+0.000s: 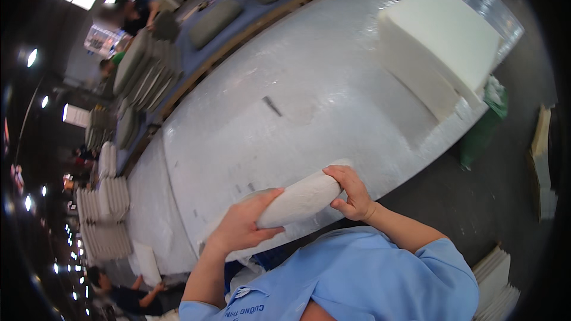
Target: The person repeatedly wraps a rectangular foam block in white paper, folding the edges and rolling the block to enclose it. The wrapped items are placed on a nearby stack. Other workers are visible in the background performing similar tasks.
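Observation:
A long white cushion (303, 199) with a soft, rounded edge is held between my two hands at the near edge of the table. My left hand (247, 223) grips its left part, thumb along the top and fingers against the near side. Around its right end my right hand (352, 193) is closed, with the fingers over the top. The cushion's far left part is partly hidden behind my left hand. Beneath it lies the plastic-wrapped tabletop (279, 113), shiny and pale grey.
A thick stack of white foam sheets (443, 35) stands at the table's far right. A green bag (485, 122) hangs beside it. Beyond, a blue bench (199, 56) carries grey cushions (215, 24). White cushions (104, 217) are piled at left, near a co-worker (128, 297) handling a white panel.

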Demonstrator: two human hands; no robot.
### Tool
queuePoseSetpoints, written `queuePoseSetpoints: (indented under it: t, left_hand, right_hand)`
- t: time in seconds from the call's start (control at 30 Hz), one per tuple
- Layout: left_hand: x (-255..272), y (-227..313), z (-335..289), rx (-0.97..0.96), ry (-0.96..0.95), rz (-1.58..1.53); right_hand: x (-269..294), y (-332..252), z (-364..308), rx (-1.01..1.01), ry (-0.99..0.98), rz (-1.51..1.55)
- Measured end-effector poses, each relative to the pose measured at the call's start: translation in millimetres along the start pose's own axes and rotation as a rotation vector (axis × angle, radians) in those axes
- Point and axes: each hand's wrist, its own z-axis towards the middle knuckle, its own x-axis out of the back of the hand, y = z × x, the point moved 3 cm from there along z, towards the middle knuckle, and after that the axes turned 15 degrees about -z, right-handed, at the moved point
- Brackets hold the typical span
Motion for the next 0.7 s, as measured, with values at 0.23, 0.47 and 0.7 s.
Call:
queuePoseSetpoints:
  t: [0.23,0.47,0.7]
  left_hand:
    - [15.6,6.5,-79.9,-0.273,0.661,0.340]
    - [-2.5,-41.2,-146.0,-0.387,1.153,0.364]
    - [-4.0,-56.2,-161.1,-0.323,1.300,0.228]
  right_hand:
    - [-64.7,-83.6,74.5,0.322,-0.294,0.018]
    - [-109.7,-181.0,87.0,0.619,-0.451,0.159]
    - [-132.4,-189.7,74.6,0.710,-0.345,0.135]
